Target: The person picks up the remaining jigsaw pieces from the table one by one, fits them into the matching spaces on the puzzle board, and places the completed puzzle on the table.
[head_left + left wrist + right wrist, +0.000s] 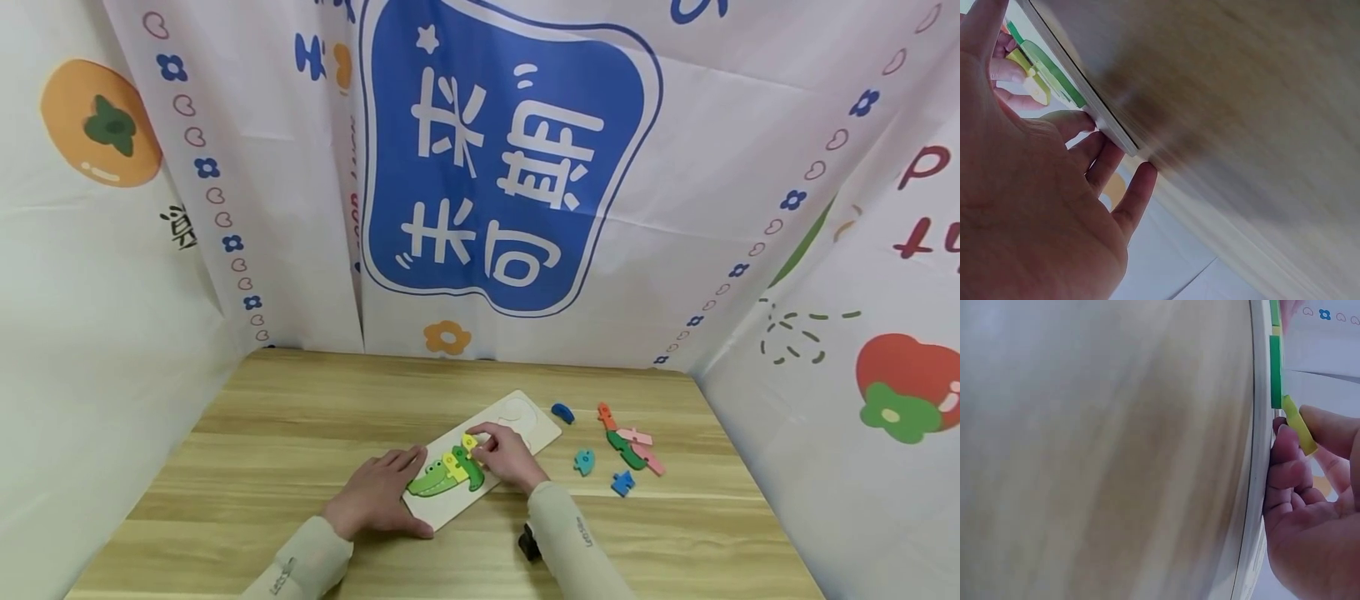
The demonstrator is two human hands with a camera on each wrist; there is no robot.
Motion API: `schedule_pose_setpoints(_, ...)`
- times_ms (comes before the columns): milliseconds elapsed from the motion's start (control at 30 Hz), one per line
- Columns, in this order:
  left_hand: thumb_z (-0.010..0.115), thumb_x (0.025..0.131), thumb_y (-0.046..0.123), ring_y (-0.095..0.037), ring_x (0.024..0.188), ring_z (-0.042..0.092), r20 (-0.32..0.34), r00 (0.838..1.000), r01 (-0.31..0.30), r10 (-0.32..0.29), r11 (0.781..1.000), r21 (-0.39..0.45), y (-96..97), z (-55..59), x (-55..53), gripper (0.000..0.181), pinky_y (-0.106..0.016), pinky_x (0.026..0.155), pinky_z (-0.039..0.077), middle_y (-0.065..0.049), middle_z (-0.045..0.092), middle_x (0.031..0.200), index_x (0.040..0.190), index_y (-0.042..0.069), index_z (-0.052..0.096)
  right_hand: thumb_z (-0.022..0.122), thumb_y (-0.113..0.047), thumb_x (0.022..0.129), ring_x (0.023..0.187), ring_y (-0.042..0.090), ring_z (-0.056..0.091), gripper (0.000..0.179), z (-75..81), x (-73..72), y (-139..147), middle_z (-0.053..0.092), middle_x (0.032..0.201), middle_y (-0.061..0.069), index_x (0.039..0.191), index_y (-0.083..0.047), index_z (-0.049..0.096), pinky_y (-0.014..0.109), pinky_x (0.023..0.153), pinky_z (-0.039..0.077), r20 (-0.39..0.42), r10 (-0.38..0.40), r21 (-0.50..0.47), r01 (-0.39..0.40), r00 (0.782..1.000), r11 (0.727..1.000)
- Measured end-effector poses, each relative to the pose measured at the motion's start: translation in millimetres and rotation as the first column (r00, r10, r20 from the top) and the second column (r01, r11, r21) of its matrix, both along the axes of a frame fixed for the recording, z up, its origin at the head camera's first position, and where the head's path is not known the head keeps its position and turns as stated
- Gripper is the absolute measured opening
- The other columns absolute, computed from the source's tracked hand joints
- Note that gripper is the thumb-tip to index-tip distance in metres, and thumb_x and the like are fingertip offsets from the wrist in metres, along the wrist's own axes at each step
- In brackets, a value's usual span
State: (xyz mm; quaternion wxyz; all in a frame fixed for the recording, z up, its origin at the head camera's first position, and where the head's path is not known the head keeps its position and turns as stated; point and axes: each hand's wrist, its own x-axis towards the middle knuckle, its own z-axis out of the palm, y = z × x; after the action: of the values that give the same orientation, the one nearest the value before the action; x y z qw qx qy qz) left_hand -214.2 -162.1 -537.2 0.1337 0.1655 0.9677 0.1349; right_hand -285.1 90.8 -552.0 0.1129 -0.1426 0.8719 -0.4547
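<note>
A pale wooden puzzle board (pixel 457 506) lies slanted on the table, with green and yellow crocodile pieces set in its left part. My left hand (pixel 378 493) holds the board's left end, thumb by the near corner and fingers along the far edge. Between thumb and fingers, my right hand (pixel 506 454) pinches a yellow puzzle piece (pixel 1300 430). That piece is tilted over the board, right beside the green piece (pixel 1275 372). The crocodile's head piece (pixel 431 482) lies near my left fingers. Part of the crocodile's body is hidden behind my right fingers.
Right of the board lie several loose pieces: a dark blue piece (pixel 562 413), a teal piece (pixel 584 462), a blue piece (pixel 622 483), an orange piece (pixel 605 415), a green piece (pixel 626 450) and pink pieces (pixel 647 458). A black object (pixel 528 543) sits by my right sleeve.
</note>
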Motion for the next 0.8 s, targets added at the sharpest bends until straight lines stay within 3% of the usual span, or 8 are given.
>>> schedule_pose_setpoints(567, 0.077, 0.065, 0.084, -0.035, 0.151, 0.037, 0.005, 1.0, -0.002, 0.002, 1.0, -0.003, 0.6, 2.9, 1.7, 0.127, -0.062, 0.117, 0.033, -0.005, 0.034, 0.169, 0.162, 0.014, 0.035, 0.075, -0.013, 0.095, 0.079, 0.014, 0.055, 0.032, -0.2, -1.3, -2.1, 0.064, 0.087, 0.0, 0.127, -0.014, 0.074, 0.025, 0.065, 0.044, -0.011, -0.027, 0.054, 0.028, 1.0, 0.998)
schedule_pose_setpoints(800, 0.077, 0.065, 0.083, -0.036, 0.151, 0.036, 0.011, 1.0, -0.001, 0.001, 1.0, 0.003, 1.3, 5.0, 1.1, 0.127, -0.063, 0.118, 0.032, -0.005, 0.033, 0.169, 0.163, 0.013, 0.035, 0.075, -0.014, 0.095, 0.078, 0.012, 0.057, 0.03, -0.4, -2.8, 2.6, 0.068, 0.089, 0.001, 0.125, -0.013, 0.075, 0.025, 0.067, 0.045, -0.009, -0.038, 0.007, 0.038, 0.999, 0.999)
